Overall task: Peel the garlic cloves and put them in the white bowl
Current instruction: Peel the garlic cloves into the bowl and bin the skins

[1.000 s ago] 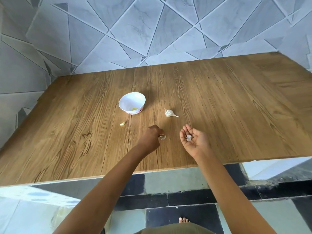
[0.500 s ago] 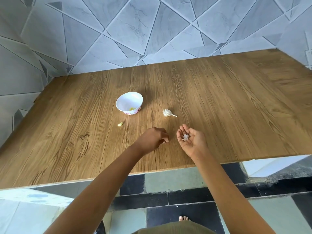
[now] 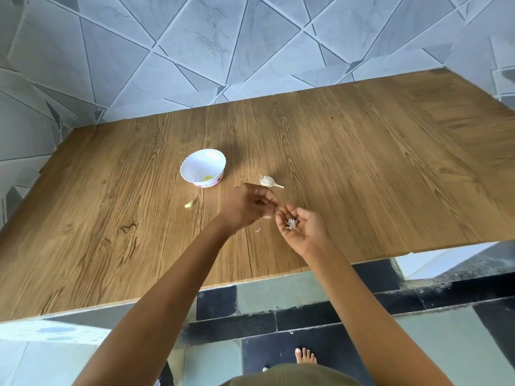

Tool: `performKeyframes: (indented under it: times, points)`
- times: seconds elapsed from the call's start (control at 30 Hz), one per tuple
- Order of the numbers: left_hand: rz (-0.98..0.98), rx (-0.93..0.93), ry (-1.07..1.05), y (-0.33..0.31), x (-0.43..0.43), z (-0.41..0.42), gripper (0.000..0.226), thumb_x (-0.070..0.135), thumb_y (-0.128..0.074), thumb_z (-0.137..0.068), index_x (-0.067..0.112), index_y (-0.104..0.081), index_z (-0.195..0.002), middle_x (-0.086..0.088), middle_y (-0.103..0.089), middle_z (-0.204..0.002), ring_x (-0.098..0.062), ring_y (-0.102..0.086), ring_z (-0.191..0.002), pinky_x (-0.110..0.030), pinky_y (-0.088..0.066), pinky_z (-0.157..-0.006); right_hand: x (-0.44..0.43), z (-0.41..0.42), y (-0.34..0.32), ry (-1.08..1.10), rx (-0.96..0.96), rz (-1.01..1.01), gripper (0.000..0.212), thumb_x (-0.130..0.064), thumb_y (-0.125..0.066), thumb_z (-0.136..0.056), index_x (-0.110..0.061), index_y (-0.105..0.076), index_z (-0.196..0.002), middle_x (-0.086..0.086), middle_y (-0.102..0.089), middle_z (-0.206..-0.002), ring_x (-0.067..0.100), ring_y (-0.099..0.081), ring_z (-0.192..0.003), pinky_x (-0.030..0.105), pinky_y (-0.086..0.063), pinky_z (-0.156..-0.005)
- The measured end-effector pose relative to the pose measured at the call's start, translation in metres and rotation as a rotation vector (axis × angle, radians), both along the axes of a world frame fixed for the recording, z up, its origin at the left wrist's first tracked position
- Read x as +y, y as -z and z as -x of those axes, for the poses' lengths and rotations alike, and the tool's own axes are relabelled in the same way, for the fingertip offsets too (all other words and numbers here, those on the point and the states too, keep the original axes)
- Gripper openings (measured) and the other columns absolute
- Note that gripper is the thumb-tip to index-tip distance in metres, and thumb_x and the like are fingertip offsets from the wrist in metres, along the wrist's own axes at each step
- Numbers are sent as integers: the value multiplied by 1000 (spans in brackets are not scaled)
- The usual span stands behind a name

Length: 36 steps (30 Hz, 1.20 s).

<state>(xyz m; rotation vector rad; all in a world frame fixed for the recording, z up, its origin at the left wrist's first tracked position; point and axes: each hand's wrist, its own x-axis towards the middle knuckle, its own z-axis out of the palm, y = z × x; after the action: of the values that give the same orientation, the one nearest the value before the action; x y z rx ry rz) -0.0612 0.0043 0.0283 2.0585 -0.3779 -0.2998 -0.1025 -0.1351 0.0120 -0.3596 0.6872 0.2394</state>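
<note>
Head view, read left to right. The white bowl (image 3: 203, 169) stands on the worktop (image 3: 362, 162), and something yellow, probably a peeled clove (image 3: 208, 178), lies inside it. A second yellowish clove (image 3: 189, 203) lies loose on the wood just in front of the bowl.

The left hand (image 3: 248, 207), which half a second ago rested knuckles-up on the worktop over a scrap of skin, has lifted and swung right. Its fingertips now meet those of the right hand. Its grip is drawn together, but motion blur hides whether it pinches anything. One skin flake (image 3: 258, 230) lies on the wood beneath it. The garlic bulb (image 3: 267, 181), unmoved, lies just beyond the hands.

The right hand (image 3: 302, 227) stays palm-up with its grip loosely cupped and carries a small heap of papery skins (image 3: 291, 224).

The change reads as tidying, with peelings gathered into the palm. Meanwhile the loose clove still has to go into the bowl and the bulb still holds cloves to peel.
</note>
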Motion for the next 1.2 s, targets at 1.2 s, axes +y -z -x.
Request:
performKeyframes:
  times: [1.2]
  points:
    - [-941, -482, 389, 14, 17, 7, 20, 16, -45, -98, 6, -60, -105, -9, -62, -94, -24, -62, -83, -32, -47, -71, 0, 2, 0, -3, 0, 2, 29, -4, -34, -98, 4, -59, -84, 13, -61, -84, 21, -59, -79, 31, -47, -81]
